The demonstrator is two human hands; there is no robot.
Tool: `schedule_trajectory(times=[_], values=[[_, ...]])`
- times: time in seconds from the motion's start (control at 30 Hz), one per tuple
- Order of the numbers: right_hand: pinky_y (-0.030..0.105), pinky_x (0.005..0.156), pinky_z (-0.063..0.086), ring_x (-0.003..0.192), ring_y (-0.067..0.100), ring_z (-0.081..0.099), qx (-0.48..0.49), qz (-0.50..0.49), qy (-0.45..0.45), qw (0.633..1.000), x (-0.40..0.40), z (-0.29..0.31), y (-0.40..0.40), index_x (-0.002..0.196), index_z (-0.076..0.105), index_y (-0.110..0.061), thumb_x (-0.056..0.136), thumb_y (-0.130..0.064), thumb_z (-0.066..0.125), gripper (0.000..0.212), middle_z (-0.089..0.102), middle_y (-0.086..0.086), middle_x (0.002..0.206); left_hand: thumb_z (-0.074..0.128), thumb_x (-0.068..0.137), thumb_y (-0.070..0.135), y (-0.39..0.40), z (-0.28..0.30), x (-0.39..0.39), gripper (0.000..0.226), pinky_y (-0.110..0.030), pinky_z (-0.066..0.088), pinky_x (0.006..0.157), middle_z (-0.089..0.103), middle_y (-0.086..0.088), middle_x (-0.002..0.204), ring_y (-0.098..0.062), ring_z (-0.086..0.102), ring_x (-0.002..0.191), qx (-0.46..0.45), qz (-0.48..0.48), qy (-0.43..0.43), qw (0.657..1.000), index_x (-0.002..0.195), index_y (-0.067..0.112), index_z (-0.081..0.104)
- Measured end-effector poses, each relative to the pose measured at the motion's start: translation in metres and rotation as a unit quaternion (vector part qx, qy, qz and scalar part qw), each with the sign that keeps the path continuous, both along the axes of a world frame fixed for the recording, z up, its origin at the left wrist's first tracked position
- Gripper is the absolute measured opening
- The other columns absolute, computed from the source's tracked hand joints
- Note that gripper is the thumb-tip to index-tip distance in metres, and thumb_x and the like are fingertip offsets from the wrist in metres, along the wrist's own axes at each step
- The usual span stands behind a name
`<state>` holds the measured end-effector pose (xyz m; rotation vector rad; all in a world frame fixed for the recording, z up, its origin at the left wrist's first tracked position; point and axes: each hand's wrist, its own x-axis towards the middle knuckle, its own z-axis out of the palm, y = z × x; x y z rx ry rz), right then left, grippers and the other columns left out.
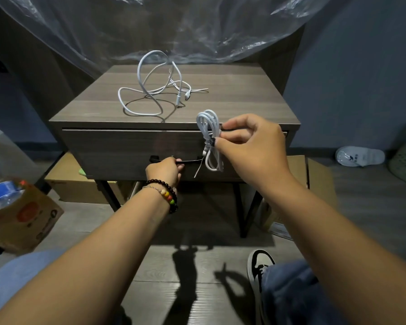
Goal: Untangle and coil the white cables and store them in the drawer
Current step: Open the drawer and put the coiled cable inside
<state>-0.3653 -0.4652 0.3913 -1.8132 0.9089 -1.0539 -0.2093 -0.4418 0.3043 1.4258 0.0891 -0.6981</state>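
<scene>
1. Head view, progress: I see one white cable already wound into a tight bundle (209, 139), cinched at its waist by a small dark tie, its loops fanning above and below. The right hand (249, 141) pinches this bundle at the tie, holding it in the air just in front of the drawer (127, 148).

2. Head view, the drawer: The left hand (165, 170) curls its fingers round the slim black handle (188, 160). The drawer front sits flush or barely out; I judge it is about to be pulled, so the storing step is not yet done.

3. Head view, what is left: A second tangle of white cables (155, 87) lies loose on the nightstand top (244, 99), well apart from the bundle, with at least one thick cord and a thinner one crossing in open loops and plug ends showing. By my reading, roughly half the job remains.

4. Head view, materials: The cables look smooth, rubbery and springy. The nightstand is grey-brown wood-grain laminate on thin dark metal legs. Crinkled clear plastic sheeting (197, 26) hangs behind it.
</scene>
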Motion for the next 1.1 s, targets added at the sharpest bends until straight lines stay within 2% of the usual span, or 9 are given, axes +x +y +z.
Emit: schedule_trajectory(times=[0.27, 0.4, 0.47, 0.53, 0.6, 0.7, 0.83, 0.93, 1.1], values=[[0.021, 0.073, 0.058, 0.075, 0.006, 0.071, 0.024, 0.059, -0.022, 0.998, 0.006, 0.000, 0.020, 0.093, 0.067, -0.009, 0.074, -0.001, 0.076, 0.022, 0.074, 0.003, 0.080, 0.052, 0.092, 0.009, 0.057, 0.002, -0.023, 0.018, -0.018, 0.046, 0.048, 0.067, -0.008, 0.078, -0.009, 0.063, 0.060, 0.036, -0.040, -0.018, 0.998, 0.079, 0.002, 0.062], [0.018, 0.072, 0.056, 0.079, 0.017, 0.072, 0.086, 0.132, -0.037, 0.987, 0.011, 0.001, 0.031, 0.099, 0.065, -0.001, 0.078, 0.006, 0.070, 0.023, 0.074, 0.013, 0.085, 0.050, 0.096, 0.013, 0.098, 0.015, -0.029, 0.017, -0.012, 0.032, 0.032, 0.066, -0.008, 0.077, -0.014, 0.060, 0.062, 0.068, -0.164, -0.013, 0.984, 0.083, 0.004, 0.056], [0.020, 0.071, 0.056, 0.078, 0.019, 0.072, 0.072, 0.138, -0.036, 0.987, 0.013, 0.003, 0.035, 0.097, 0.066, 0.000, 0.078, 0.007, 0.069, 0.021, 0.073, 0.015, 0.085, 0.050, 0.097, 0.018, 0.115, 0.021, -0.024, 0.022, -0.015, 0.036, 0.036, 0.070, -0.007, 0.077, -0.017, 0.059, 0.062, 0.144, -0.284, -0.104, 0.942, 0.079, 0.008, 0.056], [0.022, 0.071, 0.057, 0.077, 0.021, 0.071, 0.068, 0.129, -0.038, 0.989, 0.014, 0.005, 0.037, 0.095, 0.066, -0.001, 0.078, 0.008, 0.069, 0.020, 0.072, 0.017, 0.085, 0.051, 0.095, 0.024, 0.131, 0.026, -0.015, 0.027, -0.025, 0.051, 0.057, 0.072, -0.004, 0.076, -0.019, 0.063, 0.070, 0.227, -0.335, -0.274, 0.872, 0.073, 0.010, 0.059], [0.025, 0.071, 0.058, 0.076, 0.023, 0.070, 0.084, 0.121, -0.031, 0.989, 0.015, 0.007, 0.037, 0.093, 0.066, -0.001, 0.078, 0.009, 0.068, 0.019, 0.072, 0.018, 0.084, 0.053, 0.093, 0.030, 0.146, 0.036, -0.009, 0.018, -0.031, 0.052, 0.070, 0.069, 0.002, 0.077, -0.014, 0.063, 0.075, 0.254, -0.307, -0.432, 0.809, 0.084, 0.017, 0.061], [0.024, 0.062, 0.056, 0.069, 0.021, 0.069, 0.130, 0.123, -0.016, 0.984, 0.015, 0.014, 0.037, 0.092, 0.065, 0.000, 0.077, 0.011, 0.067, 0.019, 0.071, 0.018, 0.083, 0.054, 0.093, 0.028, 0.163, 0.051, 0.000, 0.008, -0.033, 0.052, 0.074, 0.062, 0.010, 0.084, -0.010, 0.060, 0.080, 0.187, -0.252, -0.561, 0.766, 0.096, 0.022, 0.057], [0.019, 0.053, 0.051, 0.060, 0.014, 0.068, 0.170, 0.114, 0.007, 0.979, 0.014, 0.020, 0.038, 0.094, 0.065, 0.001, 0.078, 0.011, 0.067, 0.019, 0.070, 0.015, 0.081, 0.053, 0.092, 0.027, 0.171, 0.051, 0.022, 0.017, -0.035, 0.046, 0.090, 0.055, 0.008, 0.103, -0.011, 0.050, 0.100, 0.179, -0.193, -0.667, 0.697, 0.109, 0.023, 0.054], [0.019, 0.051, 0.050, 0.056, 0.012, 0.068, 0.186, 0.107, 0.046, 0.976, 0.012, 0.020, 0.041, 0.093, 0.067, 0.001, 0.077, 0.010, 0.069, 0.018, 0.070, 0.015, 0.080, 0.051, 0.094, 0.029, 0.174, 0.052, 0.034, 0.024, -0.039, 0.039, 0.097, 0.057, 0.005, 0.112, -0.015, 0.051, 0.109, 0.209, -0.174, -0.692, 0.669, 0.117, 0.023, 0.054], [0.034, 0.069, 0.055, 0.064, 0.023, 0.067, 0.265, 0.135, 0.115, 0.948, 0.010, 0.031, 0.041, 0.097, 0.066, -0.001, 0.078, 0.012, 0.066, 0.023, 0.071, 0.019, 0.084, 0.053, 0.093, 0.024, 0.179, 0.064, 0.043, 0.028, -0.039, 0.052, 0.078, 0.068, -0.002, 0.091, -0.024, 0.063, 0.085, 0.224, -0.166, -0.693, 0.665, 0.120, 0.017, 0.054]])
